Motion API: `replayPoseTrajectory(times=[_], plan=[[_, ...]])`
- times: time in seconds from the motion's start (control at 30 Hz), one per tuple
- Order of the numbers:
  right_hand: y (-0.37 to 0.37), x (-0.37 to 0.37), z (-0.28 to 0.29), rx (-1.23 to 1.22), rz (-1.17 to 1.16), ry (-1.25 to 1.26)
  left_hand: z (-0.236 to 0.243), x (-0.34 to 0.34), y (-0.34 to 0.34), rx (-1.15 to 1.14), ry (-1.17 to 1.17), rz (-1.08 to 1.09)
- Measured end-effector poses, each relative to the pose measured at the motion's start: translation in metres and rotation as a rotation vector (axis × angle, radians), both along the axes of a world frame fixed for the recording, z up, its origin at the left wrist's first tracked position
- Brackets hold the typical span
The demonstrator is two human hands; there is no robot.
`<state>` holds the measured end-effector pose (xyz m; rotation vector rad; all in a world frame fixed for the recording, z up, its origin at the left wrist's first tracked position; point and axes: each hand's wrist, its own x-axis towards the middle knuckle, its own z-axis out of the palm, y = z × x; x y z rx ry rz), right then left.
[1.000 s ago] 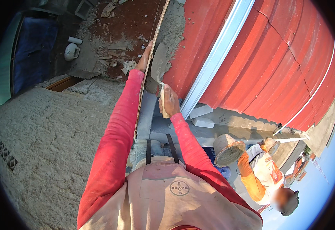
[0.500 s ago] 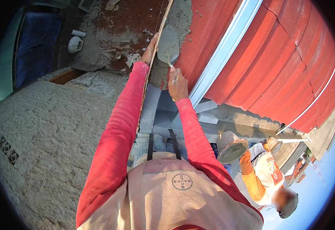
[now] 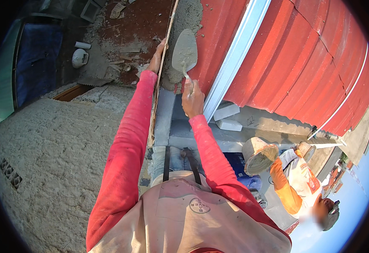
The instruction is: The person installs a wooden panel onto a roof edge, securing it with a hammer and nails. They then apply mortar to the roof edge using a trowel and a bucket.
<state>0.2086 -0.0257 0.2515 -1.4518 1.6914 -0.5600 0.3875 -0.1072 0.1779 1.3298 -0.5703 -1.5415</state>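
Observation:
My left hand (image 3: 155, 60) holds the long thin wooden board (image 3: 162, 69) from its left side, with the fingers at the board's edge. In my right hand (image 3: 193, 99) is a trowel (image 3: 185, 49) gripped by its handle. Its pointed blade, smeared with grey mortar, points away from me just right of the board. Behind the blade runs a strip of wet mortar (image 3: 188, 14), between the board and the red roof sheets. Whether the blade touches the mortar I cannot tell.
Red corrugated roofing (image 3: 294, 55) with a pale blue metal strip (image 3: 239, 50) lies to the right. White blocks (image 3: 228, 125) sit below it. A co-worker (image 3: 300, 181) at the lower right holds a mortar-stained bucket (image 3: 258, 158). Rough plastered wall (image 3: 62, 156) fills the left.
My right hand and the trowel have shifted slightly toward me, and more of the blade shows. The co-worker's bucket has tilted and moved slightly right. My left hand stays on the board.

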Motion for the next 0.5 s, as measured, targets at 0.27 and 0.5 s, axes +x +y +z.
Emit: replayPoseTrajectory(times=[0.27,0.5], plan=[[-0.006,0.008,-0.044,-0.002,0.124,0.162,-0.031,-0.003,0.061,0.036,-0.025,0.026],[0.156,-0.031,-0.037,0.118,0.032,-0.076,0.011,-0.012,0.063,0.247,-0.054,0.071]])
